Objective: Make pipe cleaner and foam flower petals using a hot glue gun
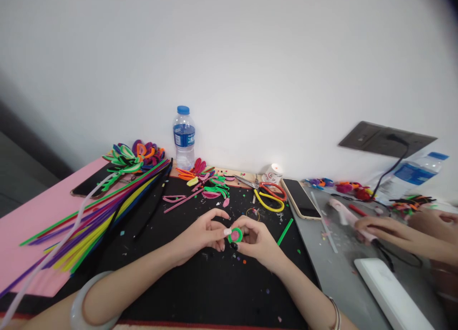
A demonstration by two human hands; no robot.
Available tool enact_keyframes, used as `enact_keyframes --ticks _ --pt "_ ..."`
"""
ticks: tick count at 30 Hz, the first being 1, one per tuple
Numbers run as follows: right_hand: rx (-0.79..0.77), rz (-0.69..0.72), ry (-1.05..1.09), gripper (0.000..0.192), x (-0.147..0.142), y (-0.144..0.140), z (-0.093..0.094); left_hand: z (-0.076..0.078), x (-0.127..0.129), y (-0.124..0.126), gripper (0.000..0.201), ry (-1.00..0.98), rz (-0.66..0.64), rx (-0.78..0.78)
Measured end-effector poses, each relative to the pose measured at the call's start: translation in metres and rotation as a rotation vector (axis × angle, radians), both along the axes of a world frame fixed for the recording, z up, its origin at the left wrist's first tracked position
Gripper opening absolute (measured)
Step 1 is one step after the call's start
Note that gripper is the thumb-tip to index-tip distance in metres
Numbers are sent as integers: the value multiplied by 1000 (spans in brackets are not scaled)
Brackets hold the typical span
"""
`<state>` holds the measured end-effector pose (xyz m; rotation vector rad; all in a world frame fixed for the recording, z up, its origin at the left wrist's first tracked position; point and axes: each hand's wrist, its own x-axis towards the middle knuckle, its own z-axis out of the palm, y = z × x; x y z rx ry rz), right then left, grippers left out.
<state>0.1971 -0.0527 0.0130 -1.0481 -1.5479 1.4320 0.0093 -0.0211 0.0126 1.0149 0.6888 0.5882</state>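
My left hand (201,234) and my right hand (256,239) meet over the black mat (200,287) and pinch together a small coil (235,235) of pink pipe cleaner ringed in green. The left thumb presses on the coil's left side. The right fingers curl around it from the right and below. A loose green pipe cleaner piece (285,231) lies just right of my right hand.
A fan of long coloured pipe cleaners (96,215) lies left on a pink sheet (32,215). Water bottle (184,137), finished petal pieces (205,179), scissors (266,189) and a phone (301,198) sit behind. Another person's hands (386,229) hold a glue gun at right.
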Motion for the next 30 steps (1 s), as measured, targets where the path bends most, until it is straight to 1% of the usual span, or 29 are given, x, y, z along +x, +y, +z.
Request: enact_keyframes --ticks 5,11,15,18,25,30 --pt "10 14 -10 19 0 -1 -1 0 -1 0 38 -5 -62 23" --pt "8 -1 9 22 0 -1 -2 1 -1 0 33 -3 -40 38" --pt "-27 21 55 23 0 -1 -3 2 0 1 32 -6 -9 62" --pt "-56 32 61 23 0 -1 -4 1 1 1 33 -7 -10 69" --pt "-70 23 57 23 1 -2 -5 -2 2 1 38 -1 -20 71" --pt "-78 8 44 24 1 -3 -5 -1 3 1 41 -19 -25 55"
